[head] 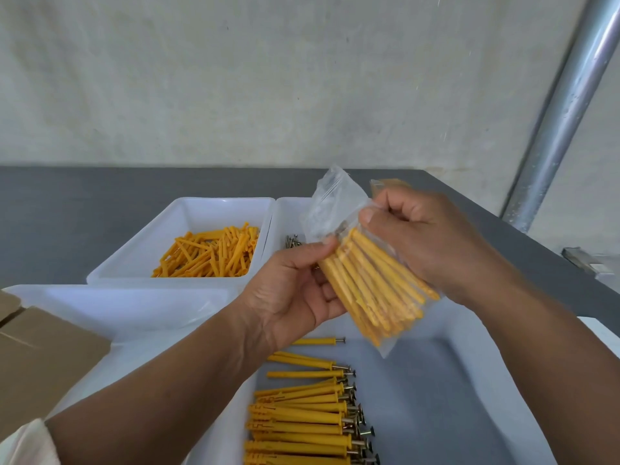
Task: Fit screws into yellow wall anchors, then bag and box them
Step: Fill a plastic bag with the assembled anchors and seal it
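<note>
the bag [335, 209] is clear and glossy, and the anchors [369, 290] inside it are yellow-orange, the same shade as the loose anchors [208, 255] in the white far tray [201, 209] and the fitted anchors [298, 427] in the white near tray [453, 397], whose screws [358, 443] are silver-grey with darker heads. the table [67, 213] is plain dark grey, the wall [235, 78] off-white with faint mottled stains, the pipe [563, 109] shiny silver with speckles, the box [43, 357] plain brown cardboard, the sleeve [23, 444] pale cream.
</note>
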Demonstrator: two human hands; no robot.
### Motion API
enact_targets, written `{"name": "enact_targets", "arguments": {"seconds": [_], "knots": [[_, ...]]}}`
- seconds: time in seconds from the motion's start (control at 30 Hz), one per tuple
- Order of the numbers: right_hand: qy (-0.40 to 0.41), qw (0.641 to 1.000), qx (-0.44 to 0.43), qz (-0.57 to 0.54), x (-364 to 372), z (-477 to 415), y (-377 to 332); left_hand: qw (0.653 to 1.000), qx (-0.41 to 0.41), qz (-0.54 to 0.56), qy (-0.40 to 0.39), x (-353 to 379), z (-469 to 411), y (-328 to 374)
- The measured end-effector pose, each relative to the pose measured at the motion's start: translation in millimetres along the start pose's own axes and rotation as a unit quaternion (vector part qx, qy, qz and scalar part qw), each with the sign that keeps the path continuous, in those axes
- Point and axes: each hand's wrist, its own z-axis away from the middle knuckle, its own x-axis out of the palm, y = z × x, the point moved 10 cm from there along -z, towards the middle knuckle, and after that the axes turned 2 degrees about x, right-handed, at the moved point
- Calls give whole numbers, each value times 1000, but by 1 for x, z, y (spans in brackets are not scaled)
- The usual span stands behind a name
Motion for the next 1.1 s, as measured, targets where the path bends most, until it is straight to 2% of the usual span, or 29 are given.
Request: {"name": "enact_targets", "arguments": {"seconds": [0.17, 0.27, 0.37, 0.57, 0.8, 1.03, 1.1], "knots": [[-44, 998, 26, 42, 6, 1, 4, 1000, -3, -25, 10, -2, 1, -1], [-39, 996, -3, 76, 7, 2, -1, 1000, -7, -29, 8, -2, 1, 0], [-32, 999, -11, 34, 2, 2, 0, 1000, -2, -21, 4, -3, 1, 4], [-135, 987, 74, 43, 4, 6, 28, 995, 35, -80, 56, -17, -4, 7], [-184, 970, 136, 84, 1, 14, 50, 989, 37, -132, 64, -19, -7, -1], [-106, 983, 118, 93, -1, 4, 35, 981, 34, -185, 39, -12, -5, -2], [-139, 972, 106, 156, 6, 5, 32, 978, 34, -203, 29, -8, -5, -3]]}}
